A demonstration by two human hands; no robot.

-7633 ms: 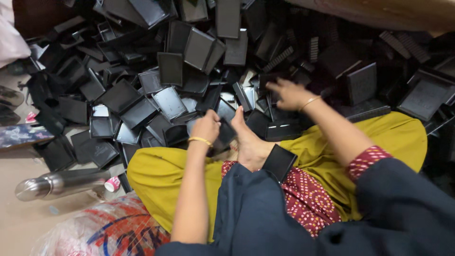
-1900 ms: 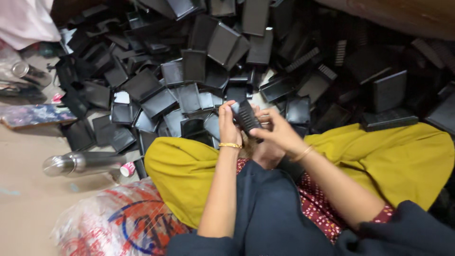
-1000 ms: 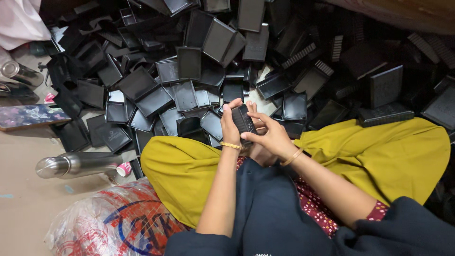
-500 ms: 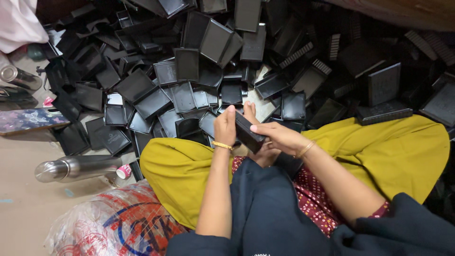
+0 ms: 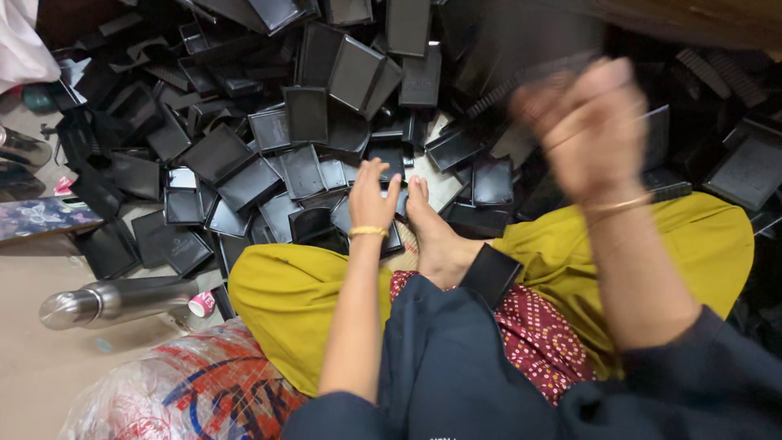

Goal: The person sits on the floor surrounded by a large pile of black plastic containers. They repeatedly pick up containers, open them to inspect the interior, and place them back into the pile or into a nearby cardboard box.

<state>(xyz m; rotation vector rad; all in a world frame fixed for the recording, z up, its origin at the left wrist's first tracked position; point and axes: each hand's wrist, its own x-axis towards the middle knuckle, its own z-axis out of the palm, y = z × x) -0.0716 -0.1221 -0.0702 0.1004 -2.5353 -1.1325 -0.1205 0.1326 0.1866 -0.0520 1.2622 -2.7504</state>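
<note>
Now: your left hand (image 5: 371, 200) down on pile of black plastic trays (image 5: 244, 175), fingers spread, gripping nothing. Right hand (image 5: 590, 130) raised, blurred; grip unreadable. Pick single tray by rim, keep stray piece on lap (image 5: 491, 273) clear.

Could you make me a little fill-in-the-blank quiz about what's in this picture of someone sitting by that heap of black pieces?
1. The left hand reaches down to the pile of ____ plastic trays.
2. The right hand is raised in the air and looks ____ from motion.
3. A shiny ____ flask lies on its side on the floor.
4. Each wrist wears a thin ____ bangle.

Missing words: black; blurred; metal; gold
</note>
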